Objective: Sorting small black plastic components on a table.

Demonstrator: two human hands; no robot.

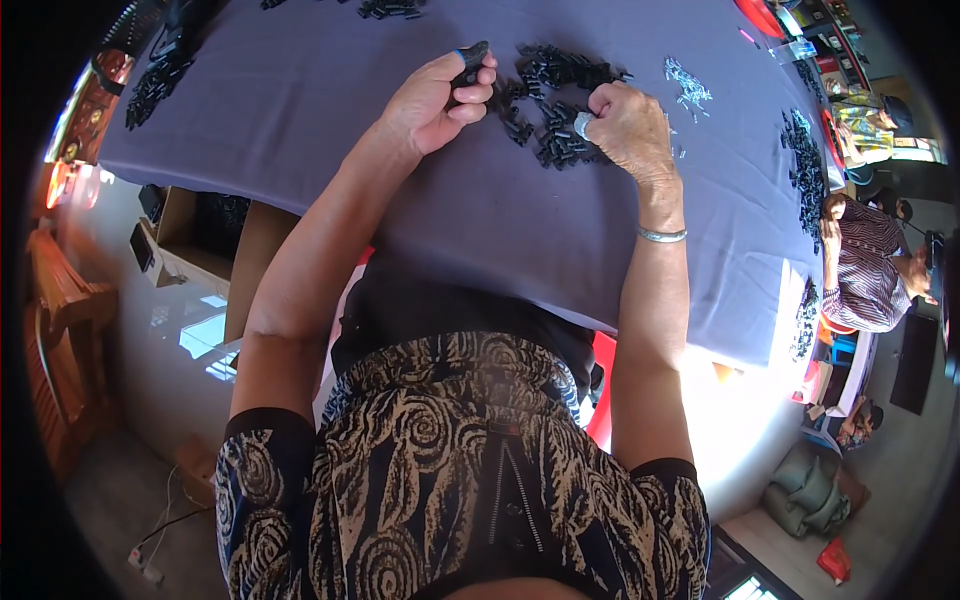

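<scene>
My left hand [430, 103] is raised above the table, its fingers closed around a small black part [470, 62]. To its right, my right hand [634, 130] is curled in a pinch beside a loose heap of small black plastic parts [562, 143]. Whatever its fingertips hold is hidden. A pale wrap [583, 124] covers the right thumb, and a bangle [662, 236] circles that wrist. More of the black parts [565, 68] lie in an arc just beyond both hands. Small shiny silver pieces [687, 82] are scattered farther right.
A grey-purple cloth [470, 205] covers the table. Other black heaps lie at its left edge [155, 92], far edge [390, 8] and right edge [803, 165]. At the right sits another person in a striped top [868, 262]. An open cardboard box [185, 230] stands below left, near a wooden chair [65, 310].
</scene>
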